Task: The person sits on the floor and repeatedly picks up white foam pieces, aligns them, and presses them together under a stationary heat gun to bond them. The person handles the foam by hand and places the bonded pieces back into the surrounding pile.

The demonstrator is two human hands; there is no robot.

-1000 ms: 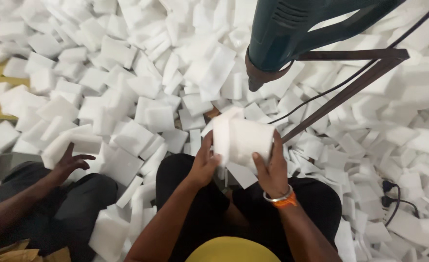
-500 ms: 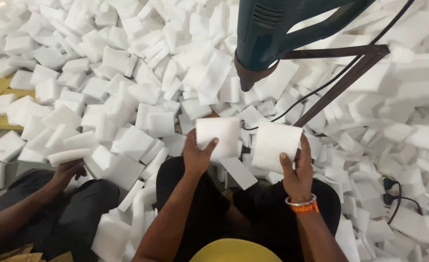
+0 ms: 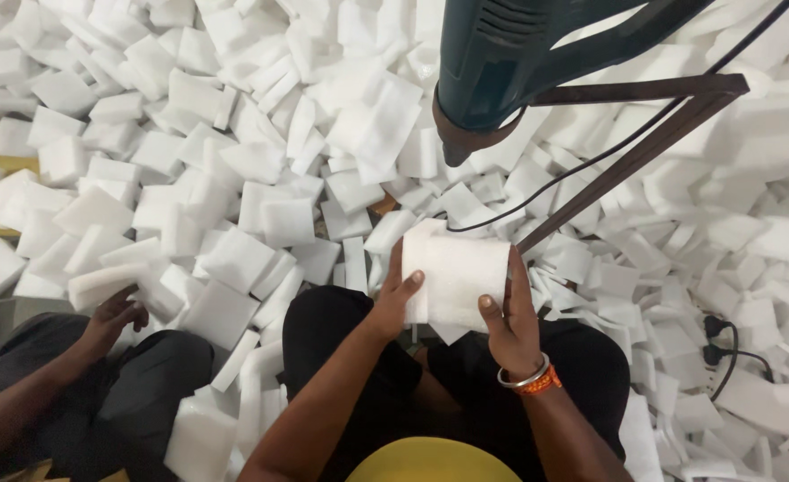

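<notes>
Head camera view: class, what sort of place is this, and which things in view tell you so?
Probably a small workshop floor for foam packing pieces. White foam pieces cover the ground, a dark green power tool hangs on a metal stand, and both hands hold a foam pad.

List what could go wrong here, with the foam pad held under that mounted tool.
1. Both hands, left hand and right hand, grip the white foam pad just below the nozzle of the dark green tool; fingers could stray under it.
2. The black cable trails close above the pad and might snag.
3. A co-worker's hand rummages in the loose foam pieces nearby; pieces could slide against the person's legs.
</notes>
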